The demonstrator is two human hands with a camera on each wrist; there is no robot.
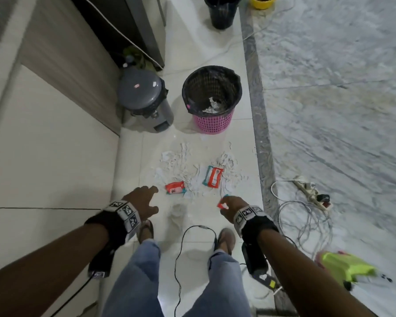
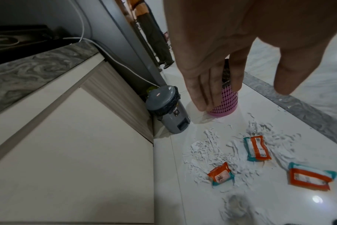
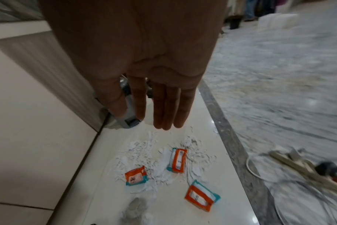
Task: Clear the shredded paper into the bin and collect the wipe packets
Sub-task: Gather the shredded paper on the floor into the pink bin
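White shredded paper [image 1: 183, 165] [image 2: 210, 152] [image 3: 142, 152] is strewn over the pale floor tiles in front of a pink mesh bin [image 1: 213, 125] [image 2: 228, 102] with a black liner; some shreds lie inside it. Three orange-and-teal wipe packets lie on the floor: one at the left [image 1: 175, 187] [image 2: 220, 173] [image 3: 136, 175], one in the middle [image 1: 213, 176] [image 2: 257, 148] [image 3: 177, 160], and one nearest me [image 1: 223, 205] [image 2: 310, 176] [image 3: 201, 195]. My left hand [image 1: 145, 200] [image 2: 212, 68] hovers with fingers spread, empty. My right hand [image 1: 231, 205] [image 3: 160, 99] hangs above the nearest packet, fingers straight, holding nothing.
A grey pedal bin [image 1: 144, 99] stands left of the pink one against the cabinet [image 1: 44, 133]. A power strip with tangled cables [image 1: 311, 193] lies at the right, a green cloth [image 1: 345, 266] nearer. A black cable [image 1: 181, 248] runs between my feet. A black bin [image 1: 222, 12] stands further off.
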